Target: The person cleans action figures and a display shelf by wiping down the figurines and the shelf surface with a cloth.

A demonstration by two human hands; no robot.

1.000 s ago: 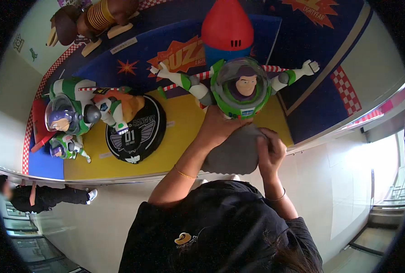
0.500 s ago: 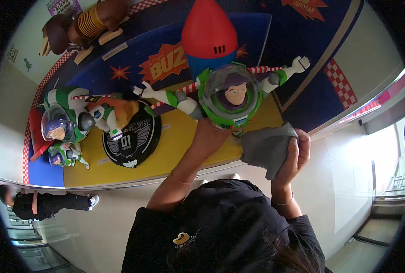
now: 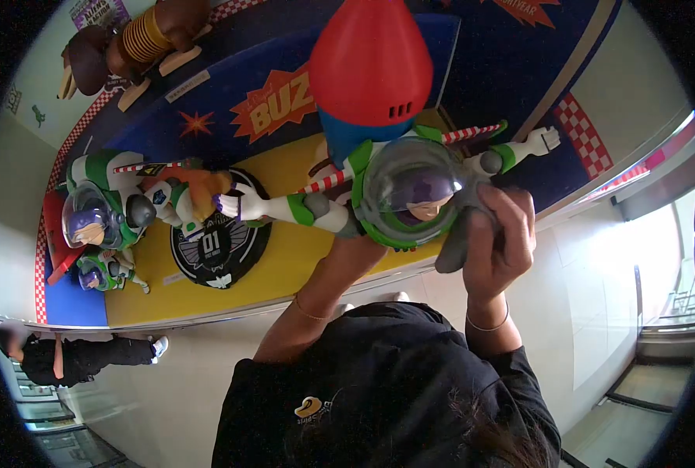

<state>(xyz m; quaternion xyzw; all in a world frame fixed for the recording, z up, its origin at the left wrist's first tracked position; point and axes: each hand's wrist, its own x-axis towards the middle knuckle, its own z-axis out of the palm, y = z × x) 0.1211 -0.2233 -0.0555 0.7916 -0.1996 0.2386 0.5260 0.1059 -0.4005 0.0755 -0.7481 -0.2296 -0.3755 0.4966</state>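
And here it is, mid-job by the look of things: the right hand (image 3: 503,238), fingers drawn in tight, is holding a bunched grey cloth (image 3: 452,248) right at the edge of the helmeted figure (image 3: 402,187), by the shoulder on that side. The left hand (image 3: 363,253) is in underneath — a supporting grip, I'd judge, but its fingers are hidden, so I can't tell how wide they are.

The figure leans over the front of the yellow tabletop (image 3: 308,257), arms spread, just before the red rocket (image 3: 371,62); whether its feet touch down, I can't see. So, progress: cloth on figure, that much is done. How much surface it has covered — no telling. Not yet done: letting go. Over on the left, the black round base (image 3: 226,249) and the second helmeted figure (image 3: 106,210) sit clear of both hands.
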